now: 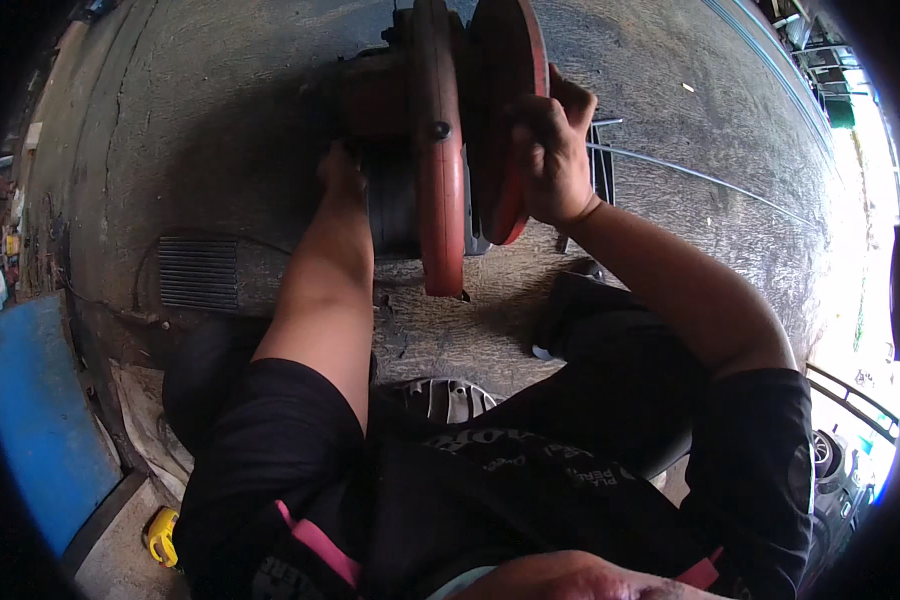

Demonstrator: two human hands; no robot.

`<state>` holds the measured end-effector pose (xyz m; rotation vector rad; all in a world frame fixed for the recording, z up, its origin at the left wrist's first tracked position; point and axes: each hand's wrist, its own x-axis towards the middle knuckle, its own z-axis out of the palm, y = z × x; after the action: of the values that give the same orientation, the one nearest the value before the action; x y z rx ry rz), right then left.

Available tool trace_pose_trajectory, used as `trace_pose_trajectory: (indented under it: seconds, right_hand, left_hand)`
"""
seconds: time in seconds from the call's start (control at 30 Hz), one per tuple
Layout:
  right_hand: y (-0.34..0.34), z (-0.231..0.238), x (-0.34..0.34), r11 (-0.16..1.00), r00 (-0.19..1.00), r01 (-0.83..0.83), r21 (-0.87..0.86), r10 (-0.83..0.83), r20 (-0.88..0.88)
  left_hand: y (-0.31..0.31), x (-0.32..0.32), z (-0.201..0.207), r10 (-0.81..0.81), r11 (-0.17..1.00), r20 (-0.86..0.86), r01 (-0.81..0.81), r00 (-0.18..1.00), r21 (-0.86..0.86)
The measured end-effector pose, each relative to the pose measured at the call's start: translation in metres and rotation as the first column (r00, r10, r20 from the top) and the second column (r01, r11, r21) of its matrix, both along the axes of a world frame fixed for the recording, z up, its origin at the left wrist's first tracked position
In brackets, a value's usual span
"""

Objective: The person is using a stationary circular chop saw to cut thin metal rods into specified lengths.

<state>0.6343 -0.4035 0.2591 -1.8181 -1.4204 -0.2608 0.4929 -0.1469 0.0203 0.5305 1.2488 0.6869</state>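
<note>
A cut-off saw with a curved red guard [440, 190] and a dark base [392, 205] stands on the floor in front of me. To the right of that guard is a large round cover [508, 50], dark with a red rim, seen nearly edge-on. My right hand [558, 150] is closed on the cover's right edge, fingers curled over the rim. My left hand [342, 172] reaches to the left side of the saw, by its base. Deep shadow there hides its fingers, and I cannot tell if it grips anything.
A thin metal rod [705, 172] extends rightward from beside the saw. On the left lie a ridged metal plate [198, 273], a dark cord and a blue panel [50, 420]. A yellow tape measure [161, 537] rests at lower left. Long pipes [760, 45] run at upper right.
</note>
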Motion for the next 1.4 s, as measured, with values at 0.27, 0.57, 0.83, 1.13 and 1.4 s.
trace_pose_trajectory:
  seconds: [0.27,0.57,0.83,1.13,1.4]
  right_hand:
    - [0.0,0.001,-0.002,1.0,0.995,-0.019,-0.013,0.017,-0.096]
    - [0.001,0.001,-0.003,0.998,0.992,-0.04,0.04,0.045,-0.12]
    - [0.002,0.002,-0.003,0.999,0.989,-0.003,0.033,0.008,-0.145]
    - [0.002,0.002,-0.003,0.999,0.992,-0.031,0.036,0.035,-0.123]
    - [0.0,-0.001,-0.001,0.999,0.984,-0.036,0.014,0.038,-0.173]
  left_hand:
    - [-0.002,-0.001,0.014,-0.013,0.999,-0.045,0.011,0.999,-0.045]
    - [0.0,0.001,-0.004,0.053,0.995,-0.1,-0.043,0.994,0.095]
    - [0.005,0.003,-0.008,-0.03,0.999,-0.225,0.025,0.974,-0.025]
    - [0.002,0.002,-0.007,0.035,0.997,-0.126,-0.043,0.991,-0.068]
    - [0.0,0.002,-0.005,-0.048,0.998,-0.197,0.055,0.979,0.029]
